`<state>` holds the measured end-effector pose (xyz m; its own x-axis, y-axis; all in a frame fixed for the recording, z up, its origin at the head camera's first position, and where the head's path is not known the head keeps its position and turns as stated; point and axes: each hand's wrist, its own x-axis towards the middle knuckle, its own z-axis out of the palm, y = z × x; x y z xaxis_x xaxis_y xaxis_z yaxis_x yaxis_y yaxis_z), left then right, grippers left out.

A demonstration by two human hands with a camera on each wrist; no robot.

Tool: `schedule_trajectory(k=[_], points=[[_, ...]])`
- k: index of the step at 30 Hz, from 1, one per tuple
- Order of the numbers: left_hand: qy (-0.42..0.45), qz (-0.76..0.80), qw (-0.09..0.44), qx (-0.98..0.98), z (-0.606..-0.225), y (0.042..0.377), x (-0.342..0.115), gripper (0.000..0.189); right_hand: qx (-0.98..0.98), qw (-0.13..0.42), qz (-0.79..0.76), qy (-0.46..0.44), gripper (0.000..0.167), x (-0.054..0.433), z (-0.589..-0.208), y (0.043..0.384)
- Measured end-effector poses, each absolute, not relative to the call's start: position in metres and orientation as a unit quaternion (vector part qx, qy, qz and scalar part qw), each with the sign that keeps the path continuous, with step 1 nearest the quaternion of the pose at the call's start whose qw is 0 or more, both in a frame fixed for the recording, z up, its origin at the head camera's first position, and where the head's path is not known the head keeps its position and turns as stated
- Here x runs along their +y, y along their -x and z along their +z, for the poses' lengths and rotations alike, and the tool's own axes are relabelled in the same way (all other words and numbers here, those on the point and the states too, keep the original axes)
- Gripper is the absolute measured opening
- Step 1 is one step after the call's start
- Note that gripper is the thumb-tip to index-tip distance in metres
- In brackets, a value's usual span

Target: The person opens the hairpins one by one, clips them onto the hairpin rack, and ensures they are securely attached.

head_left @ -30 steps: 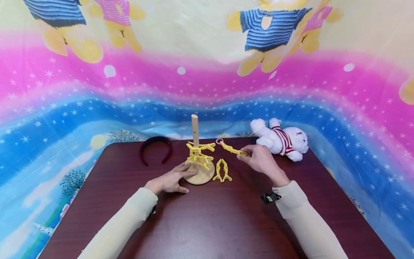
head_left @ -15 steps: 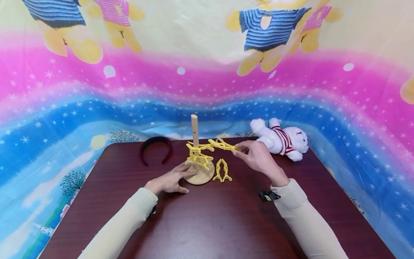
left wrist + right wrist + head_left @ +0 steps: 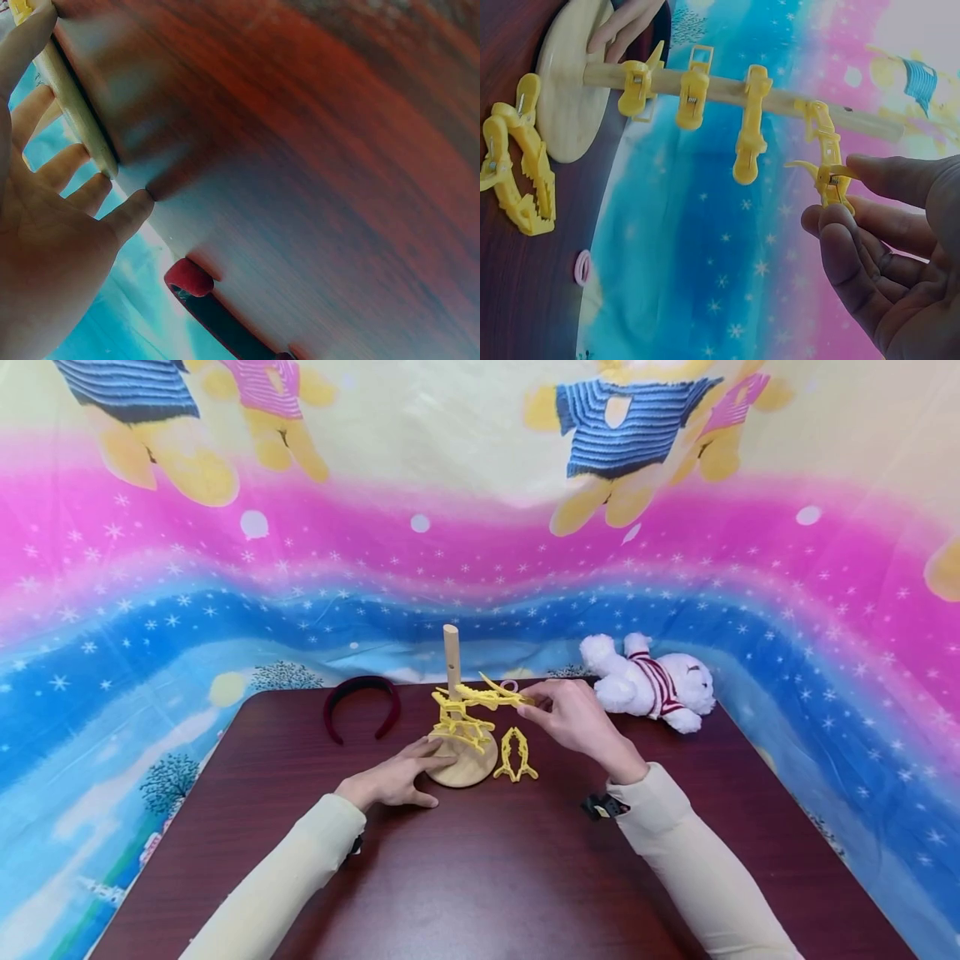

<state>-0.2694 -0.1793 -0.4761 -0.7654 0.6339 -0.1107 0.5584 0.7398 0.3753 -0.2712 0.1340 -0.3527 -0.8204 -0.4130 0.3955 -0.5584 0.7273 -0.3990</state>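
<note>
My right hand [image 3: 577, 718] pinches a yellow spring clip [image 3: 829, 176] between thumb and fingers. The clip's far end is right at the upper part of the wooden post [image 3: 877, 127], overlapping it in the right wrist view. Lower down, several more yellow clips [image 3: 694, 97] sit on the post, spaced apart. The post rises from a round wooden base [image 3: 468, 770]. My left hand [image 3: 393, 779] rests at the near left side of this base, fingers spread and fairly straight. Beside the base, yellow clips [image 3: 516, 756] lie on the table in an oval shape.
A dark red headband [image 3: 330, 710] lies at the back left of the brown table [image 3: 487, 877]. A small pink ring [image 3: 583, 268] is near the back edge. On the right lies a white plush bear [image 3: 660, 685] in a striped shirt. A printed cloth [image 3: 375, 560] hangs behind.
My right hand has moved left with the yellow clip, bringing its far end from right of the post up to it. My left hand has stayed at the base.
</note>
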Motion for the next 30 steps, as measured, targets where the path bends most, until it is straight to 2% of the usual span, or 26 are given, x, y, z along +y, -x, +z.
schedule_trajectory(k=[14,30], points=[[-0.324,0.161,0.119,0.925,-0.477,0.271,-0.18,0.077,-0.912,0.136,0.251,-0.293,0.023,0.106,-0.35,0.277],[-0.324,0.159,0.117,0.925,-0.477,0.27,-0.18,0.076,-0.916,0.124,0.26,-0.277,0.022,0.086,-0.355,0.286]])
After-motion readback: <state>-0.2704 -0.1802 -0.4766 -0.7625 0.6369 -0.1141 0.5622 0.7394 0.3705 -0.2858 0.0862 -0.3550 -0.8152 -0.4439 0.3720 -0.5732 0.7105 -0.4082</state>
